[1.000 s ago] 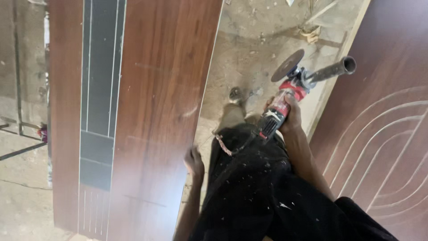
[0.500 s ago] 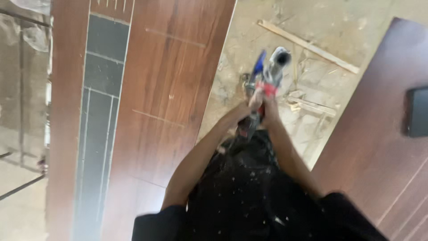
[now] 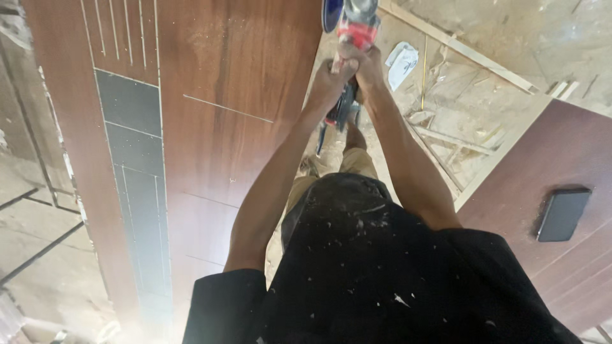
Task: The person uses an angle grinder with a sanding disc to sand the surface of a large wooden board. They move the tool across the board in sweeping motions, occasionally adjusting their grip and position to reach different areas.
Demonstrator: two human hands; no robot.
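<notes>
A red and grey angle grinder [image 3: 357, 22] with a round disc is held out in front of me, beside the right edge of a long brown wooden door panel [image 3: 236, 95]. My left hand [image 3: 328, 79] and my right hand [image 3: 366, 64] are both wrapped around the grinder's body, arms stretched forward. The panel has thin cut lines and a dark grey inset strip [image 3: 131, 140] along its left part. My black dusty shirt fills the lower middle of the view.
A second brown panel [image 3: 574, 255] lies at the right with a dark phone [image 3: 562, 213] on it. Wood strips [image 3: 459, 44], scraps and a white paper [image 3: 401, 60] litter the dusty concrete floor. Tiled floor [image 3: 25, 223] shows at the left.
My left hand came up from my side and joined the right on the grinder. Both arms pushed the tool forward, toward the panel's edge.
</notes>
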